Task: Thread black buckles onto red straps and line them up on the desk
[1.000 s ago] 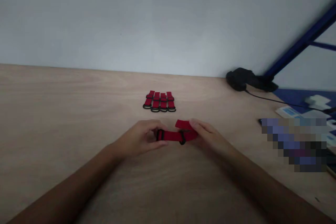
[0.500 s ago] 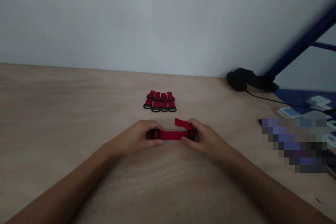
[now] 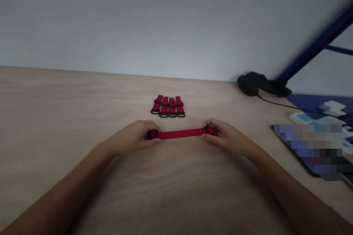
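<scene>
Wide wooden tabletop (image 3: 68, 117), pale tan with soft, wavy grain running mostly crosswise; light dim and even. Plain grey-white wall (image 3: 143, 25) rises directly behind its far edge, smooth and matt. At right a dark blue bar (image 3: 317, 45) slants up across the corner. Near its foot, against the wall, lies a soft-looking black bundle (image 3: 249, 83), lumpy in outline, with a thin black cord (image 3: 286, 105) trailing off to the right. Nearer, at the right side, a flat dark-edged object (image 3: 299, 158), its top masked by coarse squares; what it is, cannot tell.

Mid-table, four short red straps (image 3: 172, 109) side by side — flat woven-looking bands, each with a black slider across it and a black rounded ring at the near end.

Closer in, a fifth red strap (image 3: 182, 134) stretched nearly straight between the two hands, smooth-faced and narrow. Left hand (image 3: 138, 134) pinches its left end, thumb and fingers about a black fitting (image 3: 152, 134). Right hand (image 3: 226, 134) pinches the other end at a second black buckle (image 3: 209, 129), partly hidden by the fingers.
</scene>
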